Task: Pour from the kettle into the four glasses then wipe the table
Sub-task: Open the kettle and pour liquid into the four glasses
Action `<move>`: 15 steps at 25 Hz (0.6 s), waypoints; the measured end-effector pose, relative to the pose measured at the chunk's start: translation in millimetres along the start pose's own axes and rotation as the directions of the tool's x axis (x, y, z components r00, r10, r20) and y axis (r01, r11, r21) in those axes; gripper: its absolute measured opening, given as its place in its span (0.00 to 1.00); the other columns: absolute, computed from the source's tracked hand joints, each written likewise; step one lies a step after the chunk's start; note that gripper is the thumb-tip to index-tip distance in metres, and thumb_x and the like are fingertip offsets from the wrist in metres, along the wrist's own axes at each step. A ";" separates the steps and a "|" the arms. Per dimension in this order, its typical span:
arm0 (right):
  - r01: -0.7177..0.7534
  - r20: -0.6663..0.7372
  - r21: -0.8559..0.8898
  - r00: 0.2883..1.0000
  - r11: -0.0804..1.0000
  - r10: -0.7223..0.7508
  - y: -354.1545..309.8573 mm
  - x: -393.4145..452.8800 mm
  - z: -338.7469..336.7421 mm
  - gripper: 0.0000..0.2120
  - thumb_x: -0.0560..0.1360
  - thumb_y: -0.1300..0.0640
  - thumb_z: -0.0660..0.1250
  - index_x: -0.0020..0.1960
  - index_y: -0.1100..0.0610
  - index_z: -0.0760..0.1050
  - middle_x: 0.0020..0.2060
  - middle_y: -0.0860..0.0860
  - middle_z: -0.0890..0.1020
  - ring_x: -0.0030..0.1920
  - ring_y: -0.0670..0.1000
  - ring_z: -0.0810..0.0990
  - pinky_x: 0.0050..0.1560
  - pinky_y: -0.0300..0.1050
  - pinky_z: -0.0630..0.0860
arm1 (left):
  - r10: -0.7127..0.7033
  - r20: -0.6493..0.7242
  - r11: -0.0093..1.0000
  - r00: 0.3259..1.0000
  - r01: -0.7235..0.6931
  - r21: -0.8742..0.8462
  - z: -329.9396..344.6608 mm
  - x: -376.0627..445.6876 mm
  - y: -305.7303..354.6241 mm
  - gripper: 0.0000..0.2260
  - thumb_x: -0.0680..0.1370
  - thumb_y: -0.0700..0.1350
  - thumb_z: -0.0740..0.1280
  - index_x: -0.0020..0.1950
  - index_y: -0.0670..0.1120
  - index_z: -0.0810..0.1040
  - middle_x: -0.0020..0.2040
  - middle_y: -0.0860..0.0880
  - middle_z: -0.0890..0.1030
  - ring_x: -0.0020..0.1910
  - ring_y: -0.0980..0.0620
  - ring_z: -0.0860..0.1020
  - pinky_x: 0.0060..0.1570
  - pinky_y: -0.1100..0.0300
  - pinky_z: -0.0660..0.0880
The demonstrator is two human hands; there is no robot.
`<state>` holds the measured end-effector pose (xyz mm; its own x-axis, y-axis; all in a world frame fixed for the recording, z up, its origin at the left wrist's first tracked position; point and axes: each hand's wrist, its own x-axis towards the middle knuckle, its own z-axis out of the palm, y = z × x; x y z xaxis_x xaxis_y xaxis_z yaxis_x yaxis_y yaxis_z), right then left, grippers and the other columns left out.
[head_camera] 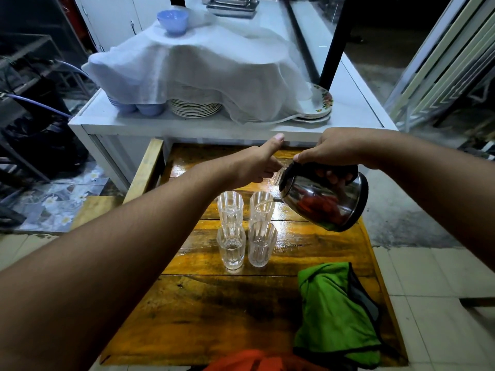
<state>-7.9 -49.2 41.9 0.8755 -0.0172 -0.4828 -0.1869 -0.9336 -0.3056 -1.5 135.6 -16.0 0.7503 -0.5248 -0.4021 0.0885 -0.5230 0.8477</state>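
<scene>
Nearest to us, a green cloth [336, 314] lies bunched on the near right corner of the wooden table [214, 317], untouched, so we judge the wiping has not begun. An orange fabric [257, 361] shows at the bottom edge; we cannot tell what it is.

Past the cloth stand four clear ribbed glasses in a tight square. The near left glass [231, 249] seems to hold a little clear liquid at its base. The near right glass [262, 243] looks partly filled, though the ribbing makes the level hard to read. The far left glass [230, 207] we cannot judge.

Over the far right glass [262, 206] we tilt a steel kettle [325, 198], and a thin stream runs from its spout into that rim. Our right hand [332, 149] is wrapped around the dark handle on top. Our left hand [258, 163] reaches to the kettle's lid side, thumb up and fingers curled; whether it presses the lid we cannot tell.

The risks we see: the glasses stand touching or nearly so, and a nudge from the kettle's belly could topple one into the others. A steeper tilt could overshoot the narrow rim, and the tabletop there already shines wet. The lid may slip if unheld.

Farthest off, a white counter [88, 124] carries stacked plates [195, 107] and blue bowls under a white cloth [192, 68].
</scene>
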 end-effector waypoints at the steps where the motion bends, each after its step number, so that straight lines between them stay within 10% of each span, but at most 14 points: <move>1: -0.001 0.003 -0.007 1.000 1.000 0.001 -2.1 0.1 -0.7 0.25 0.77 0.40 0.67 0.41 0.63 0.82 0.26 0.56 0.83 0.25 0.55 0.82 0.29 0.43 0.79 | -0.001 0.004 1.000 1.000 0.002 -0.002 -1.0 -0.2 -0.5 0.39 0.82 0.65 0.40 0.76 0.36 0.65 0.76 0.38 0.68 0.75 0.43 0.67 0.74 0.50 0.63; 15: -0.007 -0.028 -0.135 1.000 0.991 0.004 -24.0 -2.8 -2.3 0.26 0.77 0.39 0.65 0.37 0.62 0.81 0.18 0.51 0.80 0.19 0.50 0.79 0.27 0.41 0.75 | 0.009 0.032 1.000 0.999 -0.009 -0.019 -12.2 -2.8 -10.1 0.40 0.81 0.66 0.40 0.76 0.37 0.65 0.76 0.39 0.67 0.75 0.44 0.67 0.73 0.50 0.63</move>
<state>-4.8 -27.6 52.5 0.8869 -0.0305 -0.4609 -0.1314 -0.9733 -0.1884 3.5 150.6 -19.3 0.7298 -0.5508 -0.4050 0.0946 -0.5054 0.8577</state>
